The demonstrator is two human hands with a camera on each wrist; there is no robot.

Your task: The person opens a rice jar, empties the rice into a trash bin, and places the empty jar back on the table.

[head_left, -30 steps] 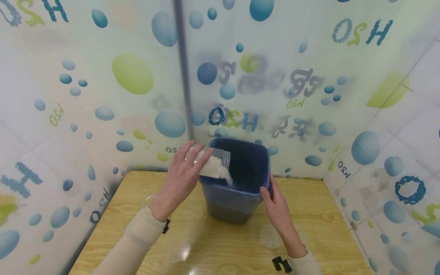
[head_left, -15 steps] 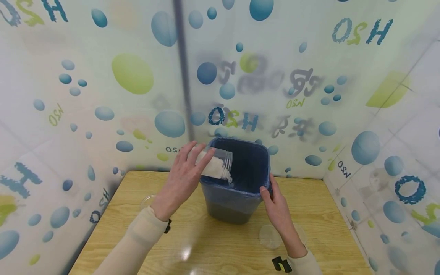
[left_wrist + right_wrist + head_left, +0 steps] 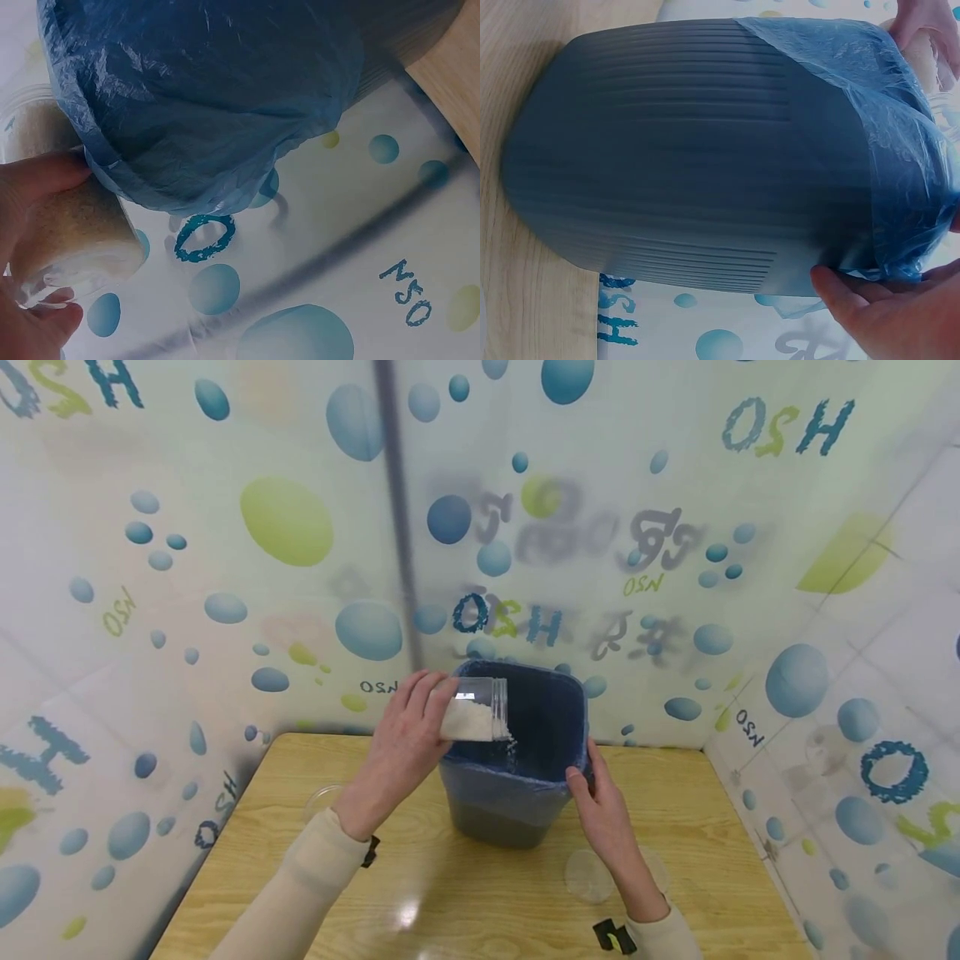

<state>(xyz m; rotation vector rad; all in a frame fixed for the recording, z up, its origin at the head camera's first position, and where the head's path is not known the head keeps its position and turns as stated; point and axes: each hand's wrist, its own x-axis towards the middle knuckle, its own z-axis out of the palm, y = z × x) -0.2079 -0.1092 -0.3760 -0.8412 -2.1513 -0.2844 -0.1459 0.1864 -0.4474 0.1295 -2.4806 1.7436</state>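
In the head view my left hand (image 3: 401, 747) grips a clear wide-mouthed jar (image 3: 480, 692) by its base end. The jar lies nearly on its side above the left rim of a dark trash bin (image 3: 495, 822). White granules (image 3: 467, 722) fill its lower side, and some fall from its mouth into the bin. A blue plastic bag (image 3: 904, 150) lines the bin and folds over its rim. My right hand (image 3: 606, 814) holds the bin's right rim, thumb outside, as the right wrist view also shows. The bin's bottom inside is hidden.
The bin stands upright on a wooden table (image 3: 442, 902). A clear round lid (image 3: 588, 877) lies near my right forearm, with another clear round piece partly behind the wrist. A clear round rim (image 3: 322, 793) shows beside my left wrist. A patterned curtain (image 3: 300, 585) encloses the table.
My left hand has turned the jar closer to level and moved it slightly right. Granules keep falling from its mouth, now in a looser stream. My right hand and the bin stay put.
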